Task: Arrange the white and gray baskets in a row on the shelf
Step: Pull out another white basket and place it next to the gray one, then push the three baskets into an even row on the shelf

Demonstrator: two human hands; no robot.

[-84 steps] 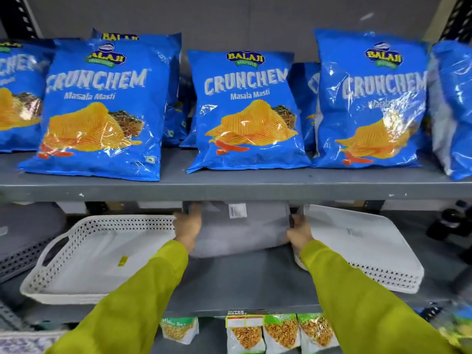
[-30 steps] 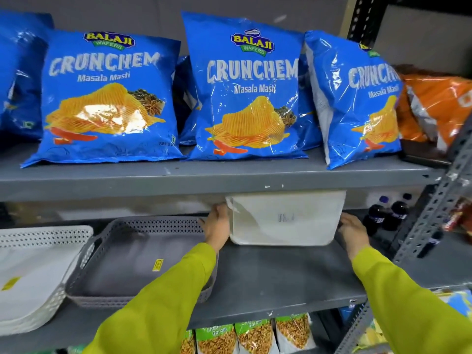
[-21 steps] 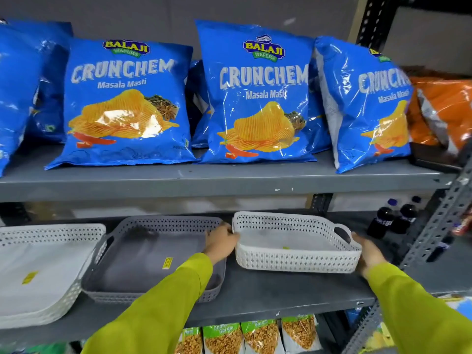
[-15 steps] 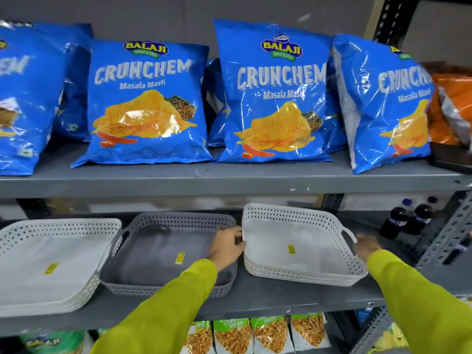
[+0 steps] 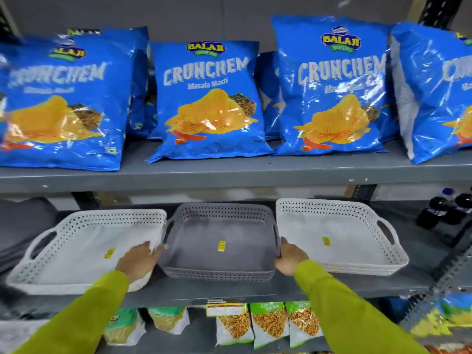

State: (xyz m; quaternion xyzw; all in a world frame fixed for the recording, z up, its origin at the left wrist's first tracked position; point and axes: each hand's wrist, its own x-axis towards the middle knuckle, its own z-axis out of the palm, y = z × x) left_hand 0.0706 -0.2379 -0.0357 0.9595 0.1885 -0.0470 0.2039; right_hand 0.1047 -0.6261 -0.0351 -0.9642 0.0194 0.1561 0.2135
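Three shallow perforated baskets stand side by side on the middle shelf [image 5: 229, 290]. A white basket [image 5: 107, 215] is on the left, a gray basket [image 5: 222, 209] in the middle, and another white basket [image 5: 324, 205] on the right. Each looks like a small nested stack with a yellow sticker inside. My left hand [image 5: 139, 260] lies over the left white basket's right corner, with its fingers on the gray basket's left side. My right hand [image 5: 290, 259] grips the gray basket's right side, against the right white basket.
Blue Crunchem chip bags [image 5: 209, 103] fill the upper shelf [image 5: 229, 172], which hangs low over the baskets. Dark bottles [image 5: 439, 210] stand at the far right of the middle shelf. A gray stack [image 5: 23, 221] sits at far left. Snack packets [image 5: 270, 323] hang below.
The right white basket was tipped down flat onto the shelf beside the gray one. Both hands then left it and moved left to the gray basket's two sides.
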